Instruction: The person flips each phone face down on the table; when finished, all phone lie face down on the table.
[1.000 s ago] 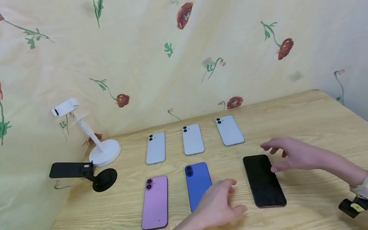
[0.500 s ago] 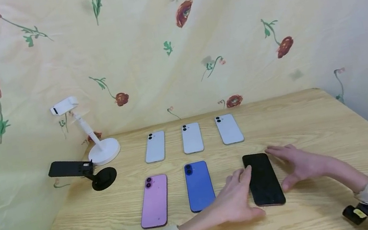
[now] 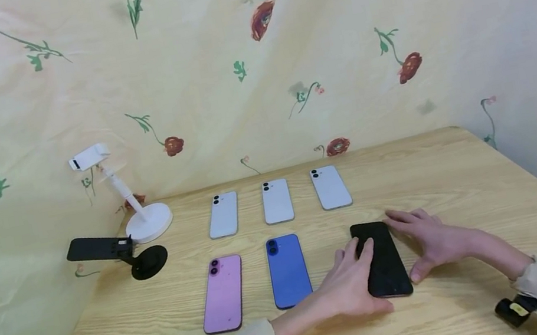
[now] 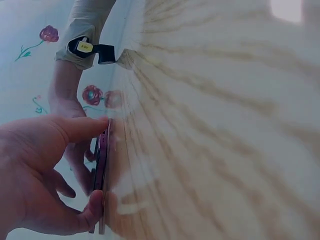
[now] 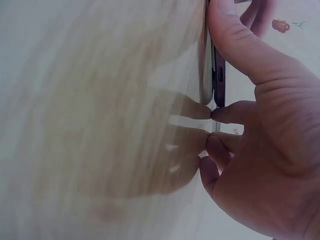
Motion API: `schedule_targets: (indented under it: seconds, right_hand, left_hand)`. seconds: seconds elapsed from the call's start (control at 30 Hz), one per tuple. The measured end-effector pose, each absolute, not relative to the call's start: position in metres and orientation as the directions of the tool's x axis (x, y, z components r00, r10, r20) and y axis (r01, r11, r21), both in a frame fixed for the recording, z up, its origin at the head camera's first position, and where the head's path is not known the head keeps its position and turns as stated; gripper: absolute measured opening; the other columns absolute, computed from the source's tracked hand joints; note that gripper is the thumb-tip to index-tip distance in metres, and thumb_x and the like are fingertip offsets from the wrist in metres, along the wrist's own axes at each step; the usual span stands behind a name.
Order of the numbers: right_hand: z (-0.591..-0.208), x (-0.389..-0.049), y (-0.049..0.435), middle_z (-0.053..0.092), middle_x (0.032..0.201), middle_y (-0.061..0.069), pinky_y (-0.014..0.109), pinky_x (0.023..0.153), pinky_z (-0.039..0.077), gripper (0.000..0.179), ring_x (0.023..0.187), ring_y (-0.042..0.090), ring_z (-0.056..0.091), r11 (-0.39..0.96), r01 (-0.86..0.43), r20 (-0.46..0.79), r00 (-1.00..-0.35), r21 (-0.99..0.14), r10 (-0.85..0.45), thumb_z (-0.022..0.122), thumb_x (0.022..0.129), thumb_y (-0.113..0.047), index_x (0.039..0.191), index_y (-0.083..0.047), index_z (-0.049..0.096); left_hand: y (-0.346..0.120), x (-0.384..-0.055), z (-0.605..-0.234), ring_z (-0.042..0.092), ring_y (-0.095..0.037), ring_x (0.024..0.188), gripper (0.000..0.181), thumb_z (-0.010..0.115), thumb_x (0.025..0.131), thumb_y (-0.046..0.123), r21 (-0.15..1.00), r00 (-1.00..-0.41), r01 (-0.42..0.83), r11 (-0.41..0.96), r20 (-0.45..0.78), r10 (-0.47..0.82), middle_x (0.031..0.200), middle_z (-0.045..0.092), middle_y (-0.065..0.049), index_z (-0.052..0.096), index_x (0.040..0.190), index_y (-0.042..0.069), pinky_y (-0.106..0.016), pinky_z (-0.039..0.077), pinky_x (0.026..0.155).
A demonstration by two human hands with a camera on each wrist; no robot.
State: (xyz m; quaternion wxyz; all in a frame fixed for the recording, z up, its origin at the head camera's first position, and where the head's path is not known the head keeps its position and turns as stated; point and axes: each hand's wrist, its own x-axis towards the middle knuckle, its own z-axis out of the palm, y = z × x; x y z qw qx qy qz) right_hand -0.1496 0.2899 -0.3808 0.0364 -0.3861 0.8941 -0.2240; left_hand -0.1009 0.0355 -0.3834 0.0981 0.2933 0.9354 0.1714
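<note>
A smartphone [image 3: 387,266] lies with its black screen up on the wooden table; its edge looks dark purple in the left wrist view. My left hand [image 3: 350,289] is at its left side, fingers over the left edge and thumb by the near corner. Along the right side, my right hand [image 3: 437,239] has its fingers near the far corner and its thumb by the near end. In the right wrist view the right fingertips [image 5: 212,115] reach down to the tabletop beside the phone's edge. Neither hand's fingers are closed around the phone.
A blue phone [image 3: 289,271] and a pink phone [image 3: 223,295] lie back up to the left. Three white phones [image 3: 277,202] form a row behind. A white stand [image 3: 148,221] and a black stand [image 3: 149,263] are at the far left, before a flowered cloth.
My left hand has moved right from beside the blue phone to the black-screened phone. My right hand has lowered to that phone's right edge. The phone stays flat on the table.
</note>
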Motion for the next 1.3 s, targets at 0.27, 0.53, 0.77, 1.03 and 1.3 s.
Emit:
schedule_targets:
  seconds: [0.27,0.53,0.77,1.03,1.3]
  right_hand:
    - [-0.382,-0.148,0.288,0.027,0.148,0.037,0.061,0.081,0.031,0.12,0.117,0.042,0.036,0.627,-0.654,0.084,-0.718,-0.424,-0.691,0.088,0.063,-0.057,0.144,0.017,0.038]
    - [-0.385,-0.15,0.286,0.031,0.147,0.037,0.057,0.081,0.034,0.122,0.113,0.038,0.039,0.654,-0.657,0.094,-0.729,-0.375,-0.678,0.085,0.061,-0.062,0.144,0.016,0.04]
    - [-0.387,-0.149,0.285,0.034,0.144,0.036,0.051,0.079,0.035,0.123,0.112,0.038,0.04,0.655,-0.671,0.127,-0.726,-0.347,-0.676,0.085,0.059,-0.064,0.142,0.016,0.043]
    - [-0.391,-0.148,0.286,0.036,0.143,0.036,0.049,0.078,0.034,0.124,0.11,0.037,0.041,0.648,-0.685,0.166,-0.719,-0.335,-0.675,0.083,0.057,-0.066,0.141,0.016,0.044]
    - [-0.391,-0.148,0.286,0.035,0.144,0.035,0.05,0.08,0.033,0.125,0.111,0.037,0.04,0.65,-0.682,0.165,-0.722,-0.336,-0.672,0.085,0.056,-0.064,0.142,0.015,0.043]
  left_hand:
    - [0.039,-0.102,-0.381,0.042,-0.031,0.132,0.096,0.08,0.082,0.049,0.351,-0.81,0.522,0.777,-0.081,0.581,0.158,0.029,-0.011,0.033,0.157,0.013,-0.032,0.045,0.097]
    - [0.039,-0.107,-0.378,0.035,-0.024,0.141,0.084,0.077,0.084,0.051,0.292,-0.779,0.573,0.765,-0.095,0.62,0.157,0.033,-0.013,0.046,0.149,0.007,-0.034,0.038,0.106]
    - [0.04,-0.107,-0.378,0.038,-0.027,0.139,0.083,0.077,0.084,0.049,0.304,-0.782,0.564,0.768,-0.102,0.615,0.157,0.034,-0.014,0.047,0.149,0.007,-0.033,0.041,0.104]
    - [0.04,-0.106,-0.378,0.041,-0.03,0.137,0.083,0.077,0.085,0.049,0.304,-0.781,0.564,0.768,-0.106,0.616,0.157,0.033,-0.014,0.047,0.149,0.007,-0.034,0.042,0.102]
    - [0.039,-0.104,-0.376,0.042,-0.032,0.136,0.082,0.076,0.086,0.048,0.317,-0.783,0.554,0.77,-0.115,0.611,0.158,0.031,-0.014,0.046,0.15,0.007,-0.034,0.042,0.102]
